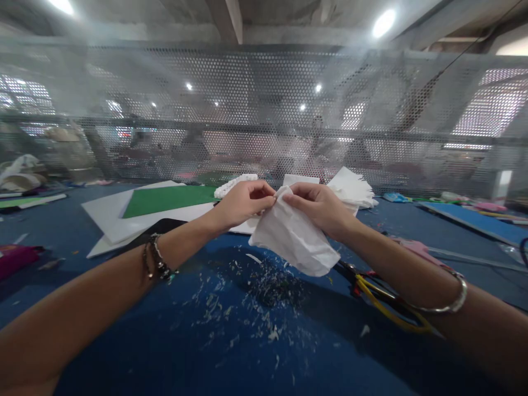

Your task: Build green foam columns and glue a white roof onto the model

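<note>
A thin white sheet, tissue or soft cloth (295,236), hangs creased over the blue table from the fingers of both hands. My left hand (247,202) pinches its top corner between thumb and fingertips. Close beside it, my right hand (319,204) grips the same upper edge, thumb in front. Behind the right hand lies a stack of white frilled pieces (352,187). A white bumpy-edged piece (234,184) sits just behind the left hand. Scissors with yellow handles (390,308) rest under the right forearm, partly hidden by it.
White scraps (272,297) litter the blue table (165,341). White sheets (107,220) and a green sheet (165,201) lie at the left, a dark magenta item (18,261) farther left. A blue board (474,220) is at the right. A perforated metal screen (247,99) stands behind.
</note>
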Demonstrator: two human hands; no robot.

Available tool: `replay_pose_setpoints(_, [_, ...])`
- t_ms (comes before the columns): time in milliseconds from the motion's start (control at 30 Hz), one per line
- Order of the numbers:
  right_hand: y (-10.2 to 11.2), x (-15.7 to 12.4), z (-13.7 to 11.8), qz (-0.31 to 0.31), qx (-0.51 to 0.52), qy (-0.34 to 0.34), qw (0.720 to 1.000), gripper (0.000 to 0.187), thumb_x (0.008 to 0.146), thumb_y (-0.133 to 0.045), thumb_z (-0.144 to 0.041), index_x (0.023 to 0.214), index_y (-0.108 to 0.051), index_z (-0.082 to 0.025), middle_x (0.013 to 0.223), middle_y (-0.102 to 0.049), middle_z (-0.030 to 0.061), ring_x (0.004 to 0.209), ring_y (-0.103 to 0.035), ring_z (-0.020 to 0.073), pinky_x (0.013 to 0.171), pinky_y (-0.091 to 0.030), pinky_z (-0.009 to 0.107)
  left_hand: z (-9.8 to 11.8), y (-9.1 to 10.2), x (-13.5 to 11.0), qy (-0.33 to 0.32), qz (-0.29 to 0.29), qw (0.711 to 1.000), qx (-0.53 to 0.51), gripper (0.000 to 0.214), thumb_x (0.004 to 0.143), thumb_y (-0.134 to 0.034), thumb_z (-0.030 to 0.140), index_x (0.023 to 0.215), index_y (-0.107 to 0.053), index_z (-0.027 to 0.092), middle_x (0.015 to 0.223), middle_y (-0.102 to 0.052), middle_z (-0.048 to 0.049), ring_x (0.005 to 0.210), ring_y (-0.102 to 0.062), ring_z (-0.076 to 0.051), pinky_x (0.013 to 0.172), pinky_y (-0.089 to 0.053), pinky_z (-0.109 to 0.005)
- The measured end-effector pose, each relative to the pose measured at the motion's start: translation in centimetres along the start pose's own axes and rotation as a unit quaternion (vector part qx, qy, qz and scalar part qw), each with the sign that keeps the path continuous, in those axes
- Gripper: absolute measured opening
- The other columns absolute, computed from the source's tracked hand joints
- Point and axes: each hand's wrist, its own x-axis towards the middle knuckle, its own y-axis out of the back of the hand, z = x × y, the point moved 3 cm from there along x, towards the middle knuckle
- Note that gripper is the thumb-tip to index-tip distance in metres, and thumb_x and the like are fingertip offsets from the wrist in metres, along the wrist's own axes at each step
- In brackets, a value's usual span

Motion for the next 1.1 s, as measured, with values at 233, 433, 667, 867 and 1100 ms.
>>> replay_pose_setpoints(233, [0.0,0.0,0.2,-0.014,-0.015,0.016,1.000,0.020,0.074,-0.054,-0.035,0.068,-0.054,-0.016,0.062,-0.050,-0.0033,0.052,-0.042,0.0059,0.046,-0.031,0.019,-0.1,-0.2,0.1,0.023,-0.007,0.999,-0.038,0.009,0.075,-0.053,0.018,0.075,-0.059,0.012,0.069,-0.059,-0.0003,0.066,-0.057,-0.009,0.057,-0.049,-0.020])
replay_pose_setpoints(433, [0.1,-0.1,-0.2,-0.017,-0.039,0.023,0.999,0.020,0.074,-0.054,-0.034,0.067,-0.055,-0.015,0.061,-0.052,-0.0031,0.053,-0.044,0.0061,0.047,-0.033,0.020,0.0,-0.2,0.1,-0.003,-0.016,1.000,-0.013,0.012,0.076,-0.052,0.020,0.076,-0.060,0.011,0.070,-0.061,-0.0017,0.064,-0.059,-0.010,0.059,-0.051,-0.021])
replay_pose_setpoints(667, [-0.3,-0.3,0.2,-0.036,0.037,-0.029,0.998,0.021,0.068,-0.062,-0.035,0.071,-0.057,-0.015,0.061,-0.054,-0.0032,0.051,-0.046,0.0061,0.044,-0.033,0.019,-0.2,0.0,0.1,-0.011,0.016,1.000,0.005,0.009,0.073,-0.055,0.018,0.073,-0.061,0.011,0.065,-0.061,-0.0008,0.063,-0.060,-0.010,0.060,-0.051,-0.022])
replay_pose_setpoints(867, [-0.2,-0.1,0.3,-0.009,0.036,-0.018,0.999,0.022,0.068,-0.061,-0.037,0.068,-0.058,-0.015,0.060,-0.053,-0.0038,0.050,-0.043,0.0055,0.044,-0.031,0.019,-0.4,-0.4,0.1,0.024,0.022,0.998,-0.050,0.010,0.070,-0.060,0.021,0.074,-0.064,0.012,0.068,-0.062,-0.0006,0.067,-0.060,-0.011,0.060,-0.051,-0.024])
replay_pose_setpoints(1100, [-0.5,-0.3,0.6,0.027,0.041,-0.003,0.999,0.024,0.068,-0.061,-0.038,0.066,-0.055,-0.015,0.059,-0.052,-0.0049,0.052,-0.044,0.0054,0.048,-0.034,0.019,-1.0,-0.5,0.0,0.017,0.039,0.997,-0.065,0.008,0.070,-0.060,0.019,0.073,-0.065,0.013,0.068,-0.063,0.0001,0.065,-0.059,-0.010,0.061,-0.051,-0.022])
